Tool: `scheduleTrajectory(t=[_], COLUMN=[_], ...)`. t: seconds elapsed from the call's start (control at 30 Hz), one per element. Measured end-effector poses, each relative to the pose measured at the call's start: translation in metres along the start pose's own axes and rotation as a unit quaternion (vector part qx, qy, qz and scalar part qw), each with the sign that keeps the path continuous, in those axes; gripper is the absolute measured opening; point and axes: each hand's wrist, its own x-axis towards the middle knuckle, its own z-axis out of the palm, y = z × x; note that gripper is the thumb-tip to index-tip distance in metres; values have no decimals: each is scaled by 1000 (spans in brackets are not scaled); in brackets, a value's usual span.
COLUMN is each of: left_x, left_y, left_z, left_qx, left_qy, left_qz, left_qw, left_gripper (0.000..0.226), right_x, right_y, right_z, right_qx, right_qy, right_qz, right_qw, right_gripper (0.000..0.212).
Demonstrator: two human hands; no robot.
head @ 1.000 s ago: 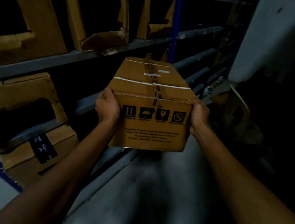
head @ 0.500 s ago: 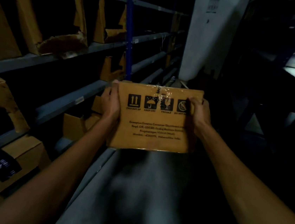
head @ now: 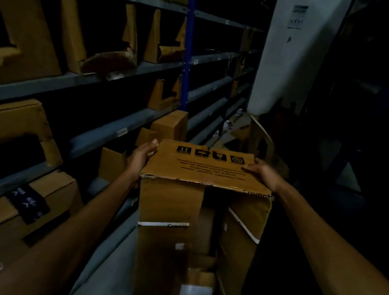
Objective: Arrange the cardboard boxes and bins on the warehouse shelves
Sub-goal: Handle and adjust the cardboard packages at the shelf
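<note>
Cardboard, brown and scuffed: the box [head: 200,170] hangs in the aisle beside the shelves [head: 122,129]. It is tipped so its printed end, with black handling symbols, faces up and its underside, flaps parted, faces the person. The left grip [head: 142,157] clasps the printed end's left edge near the far corner. The right grip [head: 262,173] clasps the right edge, fingertips on the printed face. The box sits between the two, its long body dropping below them. Other cartons [head: 18,127] rest on the shelves to the left.
</note>
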Motion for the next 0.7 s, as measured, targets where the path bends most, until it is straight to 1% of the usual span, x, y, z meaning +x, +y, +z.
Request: scheduleTrajectory(t=[0.03, 0.07, 0.1, 0.13, 0.17, 0.2, 0.27, 0.33, 0.37, 0.47, 0.53, 0.63, 0.7], left_x=[-7, -12, -18, -22, -26, -28, -33, -38, -41, -53, -59, -67, -72], left_y=[4, 5, 8, 12, 16, 21, 32, 38, 39, 39, 35, 35, 31], left_z=[0, -4, -9, -16, -24, -34, -49, -58, -59, -64, -67, -67, -63], left_qx=[2, 2, 9, 19, 42, 84, 187, 248, 261, 296, 333, 359, 381], left_qy=[5, 5, -10, -44, -97, -151, -226, -253, -257, -251, -251, -246, -229], left_qz=[6, 7, -1, -15, -43, -73, -109, -105, -95, -56, -31, -7, 11], left_qw=[1000, 1000, 1000, 999, 993, 982, 950, 929, 926, 920, 908, 900, 896], left_gripper=[29, 35, 41, 46, 56, 73, 108, 132, 139, 144, 148, 148, 145], right_x=[4, 8, 9, 10, 12, 13, 18, 24, 29, 39, 46, 62, 101], right_y=[1, 2, 1, 0, -1, -1, -2, -4, -4, -10, -14, -13, 11], right_z=[5, 14, 21, 27, 33, 38, 49, 61, 65, 76, 77, 74, 60], right_qx=[-25, -53, -78, -93, -98, -94, -78, -87, -96, -121, -130, -163, -196], right_qy=[-13, -17, -9, 6, 19, 24, 19, 21, 30, 58, 63, 89, 93], right_qz=[9, 14, 18, 23, 30, 37, 56, 54, 53, 54, 60, 61, 58], right_qw=[1000, 998, 997, 995, 995, 995, 995, 994, 994, 989, 988, 981, 974], right_gripper=[20, 21, 24, 27, 27, 25, 23, 27, 30, 34, 41, 69, 84])
